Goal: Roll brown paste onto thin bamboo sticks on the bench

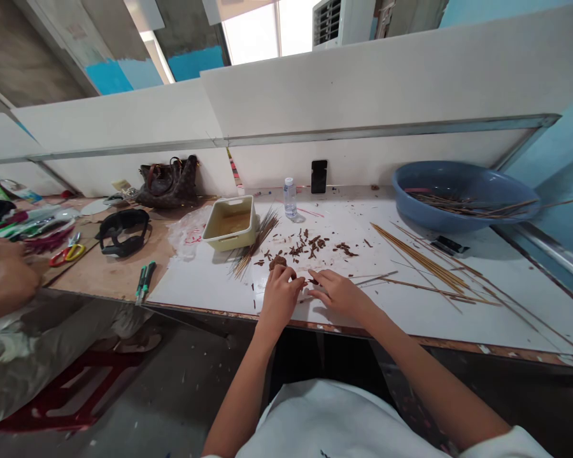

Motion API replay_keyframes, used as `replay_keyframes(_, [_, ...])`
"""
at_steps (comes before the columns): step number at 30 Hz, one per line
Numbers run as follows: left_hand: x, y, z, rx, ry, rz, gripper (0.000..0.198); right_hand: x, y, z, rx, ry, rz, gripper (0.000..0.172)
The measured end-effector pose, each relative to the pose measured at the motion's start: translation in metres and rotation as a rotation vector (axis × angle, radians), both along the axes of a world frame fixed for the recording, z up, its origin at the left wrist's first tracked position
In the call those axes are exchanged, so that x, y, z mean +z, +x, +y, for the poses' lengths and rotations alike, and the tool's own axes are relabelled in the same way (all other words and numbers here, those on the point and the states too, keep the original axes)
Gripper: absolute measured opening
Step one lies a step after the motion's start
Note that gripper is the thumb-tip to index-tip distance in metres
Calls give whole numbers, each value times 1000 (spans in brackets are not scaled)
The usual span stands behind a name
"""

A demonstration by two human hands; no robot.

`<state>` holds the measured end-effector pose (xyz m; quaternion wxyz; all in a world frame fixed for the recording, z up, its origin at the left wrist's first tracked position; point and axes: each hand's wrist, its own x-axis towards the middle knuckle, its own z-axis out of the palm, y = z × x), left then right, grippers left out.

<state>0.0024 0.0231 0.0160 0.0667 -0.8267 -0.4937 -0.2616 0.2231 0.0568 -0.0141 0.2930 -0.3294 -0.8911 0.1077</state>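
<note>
My left hand (281,289) is closed, its fingers curled at a rough brown lump (277,261) that shows just beyond the knuckles. The grip itself is partly hidden. Close on its right, my right hand (338,291) has thumb and forefinger stretched out and apart. A small dark brown piece (312,281) shows in the gap between them; I cannot tell whether they touch it. Brown crumbled bits (310,244) lie scattered over the white tabletop (358,219) beyond both hands. A thin grey rod (379,278) lies to the right of my right hand.
Thin sticks (417,257) spread across the right side, before a blue basin (463,191) holding more. Further left are a cream tub (229,222) of brownish liquid, wire-like strands (258,242), a bottle (290,198), cutters (146,282) and another person's hand (9,273). A phone (319,176) leans behind.
</note>
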Motion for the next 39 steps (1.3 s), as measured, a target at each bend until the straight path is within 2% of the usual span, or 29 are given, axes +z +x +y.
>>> replay_keyframes(2, [1, 1, 0, -2, -4, -15, 13, 0, 0, -1, 13, 28, 17, 49])
replay_keyframes(5, [2, 3, 1, 1, -2, -24, 15, 1, 2, 0, 55, 59, -1, 43])
replay_keyframes(9, [2, 4, 1, -2, -15, -28, 15, 4, 5, 0, 80, 39, -43, 44])
replay_keyframes(15, [-2, 3, 1, -3, -25, -41, 15, 3, 2, 5, 59, -19, -44, 35])
replay_keyframes(19, [-6, 1, 2, 5, -30, -33, 14, -1, 3, 10, 13, -48, -65, 41])
replay_keyframes(24, [-5, -1, 3, 23, -28, -42, 12, 1, 8, 9, 13, -23, -60, 19])
replay_keyframes(27, [-3, -1, 2, 17, -43, -93, 12, 2, 10, 8, 15, -22, -43, 20])
replay_keyframes(29, [-3, 1, 0, -1, -61, -217, 20, 5, 11, 7, -1, -10, -17, 24])
replay_keyframes(30, [-3, 3, -1, -1, -76, -327, 30, 8, 11, 6, -11, 1, 2, 26])
replay_keyframes(32, [-5, 10, -1, 29, -120, -637, 50, 17, 11, 4, -32, 32, 48, 31])
replay_keyframes(34, [-5, 20, 0, 28, -206, -1006, 61, 30, 10, -1, -43, 68, 93, 35])
replay_keyframes(37, [4, 41, 2, -141, -431, -1508, 85, 52, 0, -13, -20, 127, 130, 42])
replay_keyframes(39, [16, 54, 3, -223, -551, -1759, 85, 64, -10, -23, -4, 161, 137, 48])
